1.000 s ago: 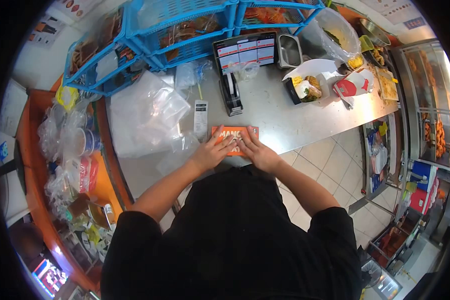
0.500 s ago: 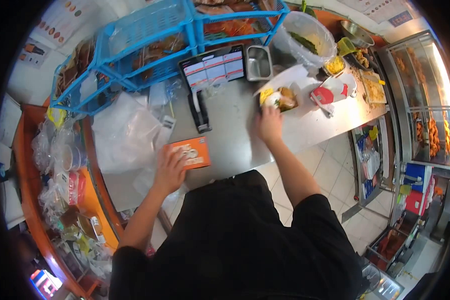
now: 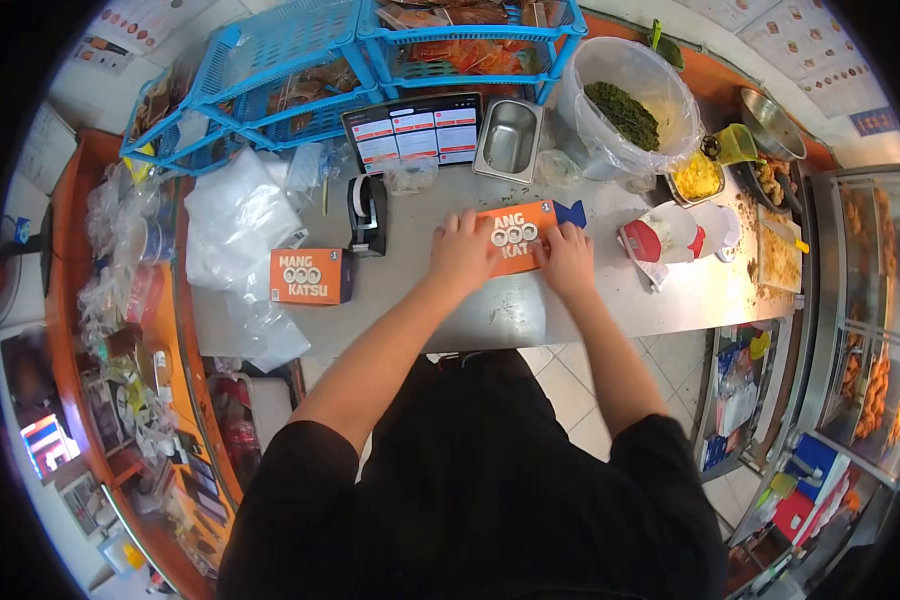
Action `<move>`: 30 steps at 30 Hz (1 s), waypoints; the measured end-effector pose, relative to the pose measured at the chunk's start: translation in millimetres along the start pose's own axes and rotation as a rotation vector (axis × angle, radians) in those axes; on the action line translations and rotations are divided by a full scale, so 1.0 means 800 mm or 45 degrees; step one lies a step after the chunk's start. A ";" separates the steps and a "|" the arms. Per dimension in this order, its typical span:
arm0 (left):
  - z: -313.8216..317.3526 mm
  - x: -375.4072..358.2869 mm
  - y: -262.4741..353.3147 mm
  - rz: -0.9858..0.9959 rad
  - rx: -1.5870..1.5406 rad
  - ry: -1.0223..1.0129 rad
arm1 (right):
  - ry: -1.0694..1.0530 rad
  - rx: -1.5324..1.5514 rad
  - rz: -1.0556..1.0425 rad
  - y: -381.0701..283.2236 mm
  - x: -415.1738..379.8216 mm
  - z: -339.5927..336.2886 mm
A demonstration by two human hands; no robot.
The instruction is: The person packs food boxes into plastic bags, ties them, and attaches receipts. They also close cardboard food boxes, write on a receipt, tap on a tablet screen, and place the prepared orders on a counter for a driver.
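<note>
The first orange box point(image 3: 308, 276) now lies left on the desk point(image 3: 450, 300); the left hand point(image 3: 460, 250) and right hand point(image 3: 568, 260) press flat, open fingers on a second orange box point(image 3: 515, 235).

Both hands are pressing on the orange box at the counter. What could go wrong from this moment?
1. The left hand and right hand press the orange box flat; too much force may crush the food inside.
2. The red-and-white scoop lies close beside the right hand, so an elbow move might knock it off the steel counter.
3. The tape dispenser stands near the left hand and could be bumped.
</note>
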State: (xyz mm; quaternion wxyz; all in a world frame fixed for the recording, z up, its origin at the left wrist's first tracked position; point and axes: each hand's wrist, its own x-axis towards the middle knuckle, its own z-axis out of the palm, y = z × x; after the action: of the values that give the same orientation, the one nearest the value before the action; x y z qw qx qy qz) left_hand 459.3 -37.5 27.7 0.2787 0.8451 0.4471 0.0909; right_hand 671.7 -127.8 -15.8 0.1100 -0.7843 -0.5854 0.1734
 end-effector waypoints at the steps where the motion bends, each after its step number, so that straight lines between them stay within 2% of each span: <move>1: 0.025 -0.022 -0.002 0.201 0.386 0.213 | 0.369 0.053 -0.075 0.006 -0.020 0.019; 2: 0.040 -0.033 -0.007 0.185 0.392 0.225 | 0.661 -0.046 -0.026 -0.004 -0.038 0.031; 4: 0.071 -0.066 -0.022 0.190 0.214 0.626 | 0.710 0.287 -0.057 -0.010 -0.047 0.055; 5: 0.096 -0.086 -0.038 0.173 0.218 0.605 | 0.317 0.764 0.229 -0.025 -0.058 0.049; 6: 0.123 -0.105 -0.057 -0.212 -0.366 0.484 | -0.095 1.220 0.518 -0.039 -0.068 0.042; 7: 0.123 -0.111 -0.064 -0.593 -0.942 0.354 | -0.008 1.203 0.493 -0.042 -0.074 0.058; 8: 0.119 -0.120 -0.075 -0.605 -0.932 0.356 | -0.021 1.210 0.493 -0.038 -0.077 0.068; 10: 0.087 -0.124 -0.081 -0.532 -1.198 0.125 | -0.036 0.528 0.243 -0.044 -0.078 0.068; 11: 0.084 -0.121 -0.083 -0.481 -0.891 0.162 | -0.045 0.533 0.246 -0.046 -0.079 0.071; 12: 0.090 -0.116 -0.092 -0.491 -0.889 0.164 | -0.057 0.641 0.281 -0.047 -0.073 0.074; 14: 0.099 -0.098 -0.116 -0.594 -0.226 0.152 | -0.070 0.852 0.340 -0.049 -0.051 0.079; 15: 0.079 -0.089 -0.109 -0.663 -0.858 0.145 | -0.089 0.981 0.359 -0.042 -0.041 0.088; 16: 0.067 -0.087 -0.098 -0.658 -0.858 0.156 | -0.085 0.981 0.348 -0.041 -0.033 0.084; 18: 0.056 -0.086 -0.075 -0.715 -0.945 0.184 | -0.140 0.718 0.161 -0.043 -0.024 0.071; 22: 0.049 -0.087 -0.080 -0.729 -0.742 0.365 | -0.180 0.773 0.220 -0.064 -0.016 0.040; 24: 0.035 -0.092 -0.095 -0.835 -0.584 0.267 | -0.364 0.582 0.237 -0.063 -0.011 0.018; 28: -0.011 -0.101 -0.078 -0.846 -0.561 0.112 | -0.353 0.544 0.198 -0.056 -0.008 0.027; 30: -0.010 -0.101 -0.079 -0.849 -0.567 0.049 | -0.073 0.975 0.208 -0.061 -0.007 0.051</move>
State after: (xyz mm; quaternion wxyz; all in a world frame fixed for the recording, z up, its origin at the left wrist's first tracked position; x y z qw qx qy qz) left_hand 364.5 -71.4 7.4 0.4608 0.5708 0.6713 0.1059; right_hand 610.8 -120.5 -34.0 0.3641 -0.7254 -0.4168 0.4093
